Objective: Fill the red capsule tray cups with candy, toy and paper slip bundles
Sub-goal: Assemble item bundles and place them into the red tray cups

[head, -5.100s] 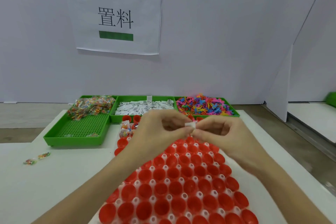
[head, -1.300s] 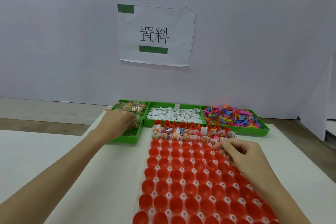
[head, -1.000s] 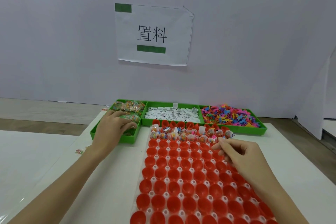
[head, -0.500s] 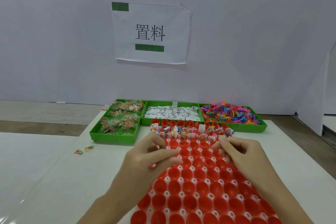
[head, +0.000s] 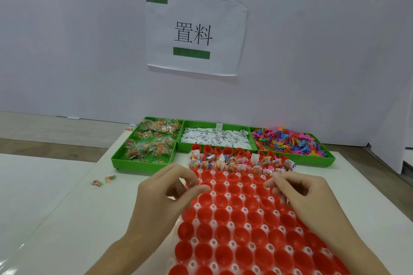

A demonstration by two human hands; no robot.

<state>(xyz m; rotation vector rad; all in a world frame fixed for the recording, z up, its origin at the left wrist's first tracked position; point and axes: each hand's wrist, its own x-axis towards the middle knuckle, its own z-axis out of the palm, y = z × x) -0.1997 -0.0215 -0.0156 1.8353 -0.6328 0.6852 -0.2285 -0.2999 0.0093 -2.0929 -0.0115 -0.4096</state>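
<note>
While both hands hover over the red capsule tray [head: 245, 219], left hand [head: 165, 196] fingers pinch a tiny candy packet [head: 191, 183]; right hand [head: 299, 194] fingers curled, grasp unclear.

My left hand [head: 165, 196] covers the near-left cups of the red capsule tray [head: 241, 225], and whatever its fingertips pinch is too small to tell, perhaps a candy packet. The tray's near rows run off the bottom edge. The print on the paper slips [head: 214, 137] is unreadable.

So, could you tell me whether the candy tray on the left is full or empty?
Partly full: candy packets heap its far part, bare green grid shows near.
</note>
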